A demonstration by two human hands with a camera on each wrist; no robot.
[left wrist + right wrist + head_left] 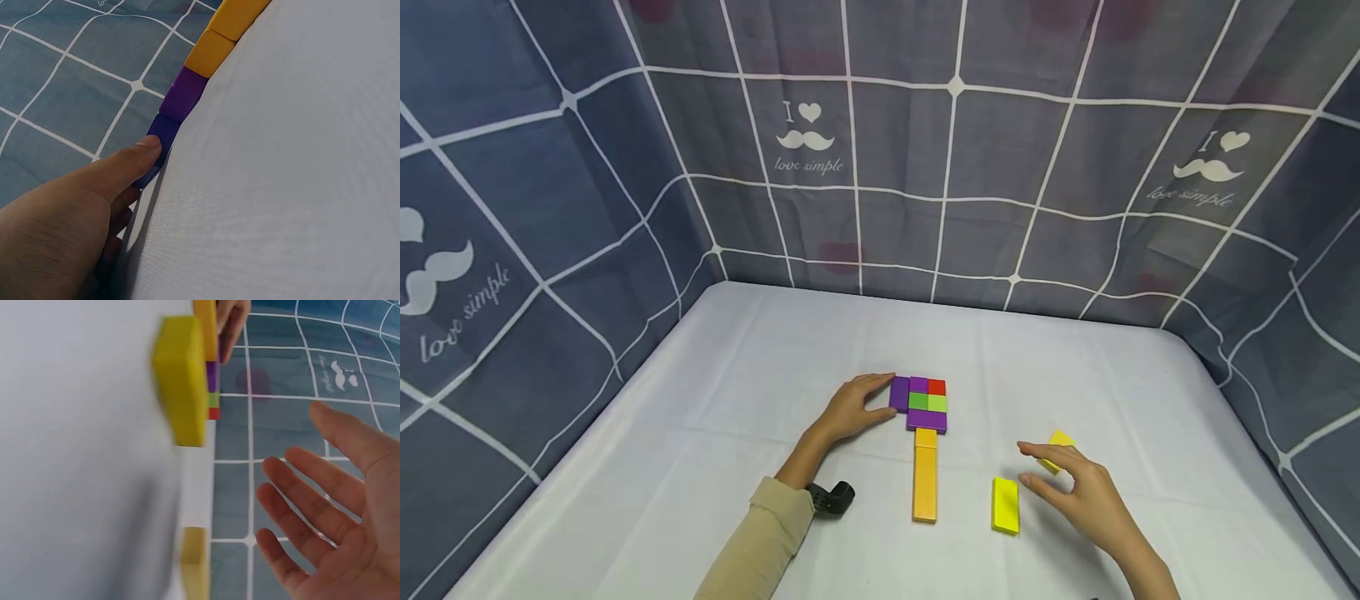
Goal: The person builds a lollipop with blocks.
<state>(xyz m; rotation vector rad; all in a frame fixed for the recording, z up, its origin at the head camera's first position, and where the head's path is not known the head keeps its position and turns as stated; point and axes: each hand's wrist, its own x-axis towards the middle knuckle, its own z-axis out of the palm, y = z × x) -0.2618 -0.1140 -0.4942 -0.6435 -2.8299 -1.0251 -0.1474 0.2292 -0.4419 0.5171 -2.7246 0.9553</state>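
Observation:
My left hand [850, 408] pinches an upright purple block [900, 394] at the left of a flat block arrangement, thumb at its near end and a finger at its far end. Beside that block lie a small purple block [919, 384], a red block [937, 387], a green block [918, 402] and a lime block [937, 403]. Below them are a wide purple block [927, 420], a short orange block [926, 437] and a long orange block [925, 485]. Spread and holding nothing, my right hand [1086, 492] hovers near two yellow blocks, the nearer one [1005, 505] and a partly covered one [1062, 438].
A white cloth [737, 350] covers the table. Dark grey-blue curtains [895, 225] with white grid lines stand along its back and sides. A black wrist device [832, 499] sits on the left wrist, next to a beige sleeve [767, 533].

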